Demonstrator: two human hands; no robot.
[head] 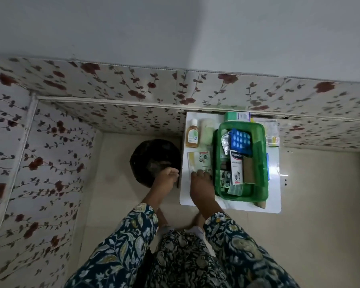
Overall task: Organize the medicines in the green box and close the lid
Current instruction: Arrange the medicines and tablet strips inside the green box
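Note:
An open green box (260,163) stands on a small white table (274,196). Inside it lie a blue blister pack (240,140), a white Hansaplast carton (236,167), a brown carton (249,170) and foil strips. Left of the box, on the table, are an amber bottle (192,135), a pale roll (206,130) and a flat green-and-white packet (200,161). My right hand (201,179) rests with its fingertips on that packet's near end. My left hand (167,176) is closed at the table's left edge, above a dark bin; I cannot see anything in it.
A black round bin (154,161) sits on the floor left of the table. A green-white carton (237,116) and papers (272,132) lie behind and right of the box. Flowered panels wall the far side and left. Beige floor stretches to the right.

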